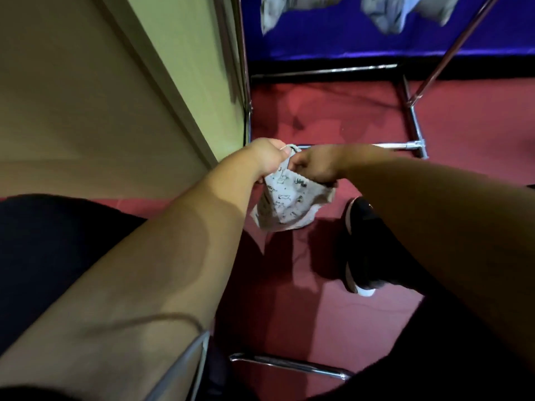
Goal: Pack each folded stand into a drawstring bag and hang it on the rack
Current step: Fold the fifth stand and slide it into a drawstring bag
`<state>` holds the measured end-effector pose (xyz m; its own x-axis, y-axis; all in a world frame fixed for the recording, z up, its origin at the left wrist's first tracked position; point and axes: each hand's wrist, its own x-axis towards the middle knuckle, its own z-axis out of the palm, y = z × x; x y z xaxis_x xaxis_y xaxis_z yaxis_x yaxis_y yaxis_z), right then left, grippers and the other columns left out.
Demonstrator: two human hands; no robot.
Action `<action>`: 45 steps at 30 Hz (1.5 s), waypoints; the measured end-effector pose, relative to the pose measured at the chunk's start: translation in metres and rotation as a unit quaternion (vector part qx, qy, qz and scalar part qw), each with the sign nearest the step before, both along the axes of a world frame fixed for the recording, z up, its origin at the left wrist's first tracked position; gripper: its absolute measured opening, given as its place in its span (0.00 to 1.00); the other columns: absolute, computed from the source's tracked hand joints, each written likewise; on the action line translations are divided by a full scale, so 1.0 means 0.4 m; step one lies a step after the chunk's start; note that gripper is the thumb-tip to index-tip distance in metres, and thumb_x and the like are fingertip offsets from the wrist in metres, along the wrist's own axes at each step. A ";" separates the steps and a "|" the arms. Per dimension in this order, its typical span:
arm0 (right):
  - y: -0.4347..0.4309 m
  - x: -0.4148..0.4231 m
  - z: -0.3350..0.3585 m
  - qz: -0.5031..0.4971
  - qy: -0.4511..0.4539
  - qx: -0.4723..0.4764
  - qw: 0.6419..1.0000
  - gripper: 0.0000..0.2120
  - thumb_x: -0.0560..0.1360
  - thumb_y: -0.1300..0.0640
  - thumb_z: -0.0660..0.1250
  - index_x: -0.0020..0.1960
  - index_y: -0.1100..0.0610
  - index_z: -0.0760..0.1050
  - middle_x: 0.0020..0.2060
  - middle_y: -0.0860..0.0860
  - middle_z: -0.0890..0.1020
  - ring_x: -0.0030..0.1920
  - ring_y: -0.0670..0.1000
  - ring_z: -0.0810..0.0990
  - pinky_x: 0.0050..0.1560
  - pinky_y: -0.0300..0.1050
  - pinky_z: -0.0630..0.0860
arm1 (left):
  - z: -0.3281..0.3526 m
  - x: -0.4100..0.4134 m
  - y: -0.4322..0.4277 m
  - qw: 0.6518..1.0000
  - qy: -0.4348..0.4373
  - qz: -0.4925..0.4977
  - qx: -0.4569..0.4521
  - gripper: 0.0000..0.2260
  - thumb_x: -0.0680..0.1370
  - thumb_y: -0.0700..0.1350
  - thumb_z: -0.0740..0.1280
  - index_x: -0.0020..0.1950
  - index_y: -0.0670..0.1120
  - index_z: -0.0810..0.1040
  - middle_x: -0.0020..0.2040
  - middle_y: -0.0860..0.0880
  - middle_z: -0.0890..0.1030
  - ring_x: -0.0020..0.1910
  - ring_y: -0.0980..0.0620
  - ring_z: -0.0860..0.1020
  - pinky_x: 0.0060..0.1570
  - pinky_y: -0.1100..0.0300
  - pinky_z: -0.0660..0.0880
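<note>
Left grip [267, 158] and right grip [316, 166] pinch one drawstring bag [285, 205]; two hanging bags [388, 15] beyond.

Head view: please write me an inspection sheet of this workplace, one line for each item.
Surface: beige table at the left, red floor below.
Job's things: patterned bag held above the floor; hanging bags at the top of the rack; folded stand: nothing seen.
Clutter: nothing seen.
Hands: left hand and right hand both pinch the patterned bag's top edge.
Cables: thin cord across the left forearm; purpose cannot be told.
Surroundings: blue wall, black shoe, chrome chair bar.
</note>
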<state>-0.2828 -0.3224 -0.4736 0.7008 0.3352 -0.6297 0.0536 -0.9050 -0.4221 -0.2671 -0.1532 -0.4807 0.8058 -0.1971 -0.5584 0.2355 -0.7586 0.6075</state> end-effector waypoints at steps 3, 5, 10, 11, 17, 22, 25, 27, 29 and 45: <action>0.002 -0.002 0.159 0.054 0.016 -0.067 0.996 0.18 0.84 0.54 0.62 0.71 0.40 0.77 0.61 0.53 0.84 0.56 0.60 0.85 0.60 0.57 0.83 | 0.130 -0.003 0.002 0.999 -0.015 -0.032 -0.010 0.11 0.84 0.55 0.65 0.53 0.54 0.85 0.47 0.42 0.85 0.46 0.39 0.82 0.49 0.45 0.79; 0.014 -0.003 0.234 0.042 0.052 -0.082 0.994 0.20 0.85 0.59 0.63 0.75 0.45 0.75 0.51 0.56 0.84 0.44 0.58 0.84 0.41 0.48 0.86 | 0.213 -0.007 0.003 0.998 -0.029 -0.061 0.007 0.12 0.85 0.55 0.65 0.47 0.53 0.83 0.36 0.47 0.78 0.33 0.45 0.75 0.37 0.54 0.75; 0.039 -0.008 0.340 -0.032 0.097 -0.104 0.989 0.24 0.86 0.68 0.61 0.82 0.61 0.65 0.50 0.61 0.81 0.36 0.55 0.80 0.20 0.41 0.77 | 0.378 -0.026 -0.005 0.978 -0.103 -0.144 0.106 0.14 0.87 0.51 0.63 0.53 0.43 0.81 0.33 0.48 0.71 0.28 0.49 0.68 0.26 0.61 0.63; 0.039 -0.011 0.348 -0.043 0.085 -0.096 0.991 0.24 0.86 0.69 0.61 0.81 0.64 0.64 0.48 0.63 0.81 0.34 0.55 0.81 0.19 0.41 0.76 | 0.398 -0.029 -0.006 0.974 -0.113 -0.156 0.121 0.13 0.87 0.52 0.64 0.51 0.44 0.81 0.33 0.49 0.72 0.29 0.49 0.69 0.26 0.60 0.65; 0.032 -0.024 0.308 -0.097 0.093 -0.082 0.987 0.15 0.86 0.69 0.58 0.72 0.68 0.70 0.26 0.57 0.84 0.24 0.54 0.83 0.19 0.42 0.76 | 0.364 -0.038 0.033 0.960 -0.117 -0.194 0.162 0.11 0.85 0.53 0.67 0.50 0.48 0.83 0.37 0.49 0.78 0.36 0.49 0.75 0.34 0.61 0.69; 0.063 -0.015 0.292 -0.167 0.100 -0.024 0.981 0.12 0.88 0.67 0.53 0.59 0.71 0.73 0.48 0.61 0.81 0.52 0.62 0.85 0.48 0.60 0.85 | 0.330 -0.037 0.029 0.952 -0.104 -0.208 0.198 0.12 0.84 0.49 0.68 0.66 0.49 0.83 0.60 0.47 0.84 0.56 0.45 0.80 0.52 0.59 0.75; 0.070 0.012 0.282 -0.185 0.075 -0.008 0.980 0.18 0.87 0.68 0.49 0.75 0.71 0.67 0.60 0.62 0.84 0.40 0.58 0.86 0.43 0.58 0.85 | 0.319 -0.025 0.038 0.939 -0.112 -0.223 0.238 0.19 0.86 0.52 0.65 0.73 0.45 0.79 0.72 0.44 0.79 0.70 0.42 0.76 0.66 0.55 0.74; 0.073 0.026 0.278 -0.193 0.053 0.000 0.980 0.19 0.88 0.66 0.48 0.77 0.69 0.63 0.62 0.63 0.84 0.37 0.57 0.85 0.38 0.53 0.82 | 0.317 -0.020 0.047 0.934 -0.107 -0.231 0.250 0.20 0.86 0.53 0.65 0.74 0.44 0.77 0.73 0.43 0.78 0.72 0.41 0.75 0.68 0.54 0.73; 0.080 0.034 0.284 -0.190 0.039 0.004 0.981 0.18 0.88 0.64 0.48 0.75 0.69 0.64 0.60 0.63 0.85 0.37 0.58 0.84 0.40 0.54 0.81 | 0.315 -0.013 0.054 0.933 -0.108 -0.235 0.251 0.20 0.86 0.53 0.65 0.73 0.44 0.78 0.72 0.43 0.78 0.71 0.41 0.76 0.67 0.54 0.73; 0.211 0.074 0.704 -0.292 -0.160 0.302 0.893 0.11 0.85 0.60 0.60 0.55 0.60 0.81 0.42 0.56 0.88 0.29 0.51 0.81 0.31 0.40 0.77 | 0.723 -0.051 0.195 0.975 -0.177 -0.111 0.076 0.10 0.85 0.50 0.67 0.53 0.44 0.83 0.50 0.45 0.88 0.47 0.45 0.88 0.48 0.48 0.84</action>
